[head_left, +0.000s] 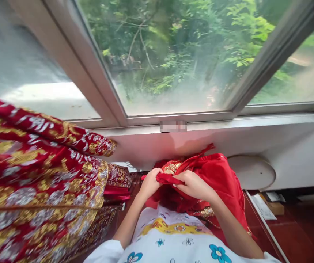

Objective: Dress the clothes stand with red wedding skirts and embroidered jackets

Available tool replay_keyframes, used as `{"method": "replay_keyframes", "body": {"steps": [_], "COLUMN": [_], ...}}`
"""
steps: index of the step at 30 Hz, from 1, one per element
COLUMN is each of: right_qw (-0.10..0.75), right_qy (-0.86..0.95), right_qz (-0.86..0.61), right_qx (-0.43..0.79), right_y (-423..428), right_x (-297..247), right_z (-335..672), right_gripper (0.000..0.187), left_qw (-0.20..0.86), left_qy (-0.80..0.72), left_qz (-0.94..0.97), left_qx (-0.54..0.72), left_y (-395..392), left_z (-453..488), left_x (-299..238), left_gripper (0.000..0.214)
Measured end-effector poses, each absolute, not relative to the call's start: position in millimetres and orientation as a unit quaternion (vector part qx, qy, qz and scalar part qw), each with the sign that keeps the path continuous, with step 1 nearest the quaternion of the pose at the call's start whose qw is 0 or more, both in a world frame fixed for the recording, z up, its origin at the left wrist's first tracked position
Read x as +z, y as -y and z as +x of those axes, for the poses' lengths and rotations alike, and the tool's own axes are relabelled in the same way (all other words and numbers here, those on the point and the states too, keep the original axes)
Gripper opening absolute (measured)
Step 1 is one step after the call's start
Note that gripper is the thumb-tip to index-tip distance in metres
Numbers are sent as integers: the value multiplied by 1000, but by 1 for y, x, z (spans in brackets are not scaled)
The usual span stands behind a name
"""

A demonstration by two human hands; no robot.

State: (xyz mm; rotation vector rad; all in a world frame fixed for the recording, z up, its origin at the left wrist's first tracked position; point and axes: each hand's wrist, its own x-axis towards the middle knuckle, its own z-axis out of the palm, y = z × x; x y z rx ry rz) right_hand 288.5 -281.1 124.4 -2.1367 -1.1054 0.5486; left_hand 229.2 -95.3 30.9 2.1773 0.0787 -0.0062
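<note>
In front of my body hangs a red garment (214, 171) with gold trim, bunched in loose folds. My left hand (152, 182) is closed around the left end of its gathered red edge, and my right hand (191, 184) pinches the same edge a short way to the right. Between them a twisted strip of the red cloth (169, 178) runs across. A thin red cord (200, 152) with a tasselled end sticks up behind my right hand. The lower part of the garment is partly hidden by my forearms and my white flowered top.
At the left hangs a red cloth with gold and silver patterns (49, 175). Ahead are a low wall and a framed window (173, 118) with trees outside. A round pale disc (251, 171) leans at the wall, with papers (261, 206) on the red floor (296, 233).
</note>
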Motion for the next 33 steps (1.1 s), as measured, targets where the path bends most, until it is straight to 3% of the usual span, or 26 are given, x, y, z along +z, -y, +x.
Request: {"method": "replay_keyframes", "body": {"steps": [4, 7, 9, 14, 19, 23, 27, 30, 33], "right_qw": [338, 349, 349, 319, 299, 279, 258, 253, 237], "right_qy": [475, 522, 535, 545, 567, 578, 568, 578, 573], "right_qz": [-783, -746, -747, -774, -765, -765, -760, -741, -763], "right_qx": [218, 222, 187, 47, -53, 45, 181, 229, 180], "right_y": [251, 223, 202, 152, 132, 156, 157, 127, 88], "right_x": [120, 119, 119, 122, 82, 0, -50, -31, 28], "right_z": [275, 269, 271, 280, 231, 192, 204, 237, 276], "right_gripper": [28, 31, 34, 42, 65, 77, 72, 67, 56], "left_qw": [474, 582, 651, 706, 678, 554, 488, 513, 551], "left_qy": [-164, -233, -312, -451, -417, -434, -464, -465, -447], "left_qz": [865, 778, 685, 465, 378, 337, 250, 181, 156], "left_qx": [29, 35, 96, 284, 472, 625, 696, 699, 687], "left_y": [79, 74, 70, 58, 41, 33, 42, 47, 45], "left_z": [167, 129, 113, 89, 64, 23, -11, -22, -36], "left_x": [5, -5, -2, 47, 125, 159, 164, 167, 176], "left_gripper": [44, 29, 33, 52, 42, 34, 26, 20, 24]}}
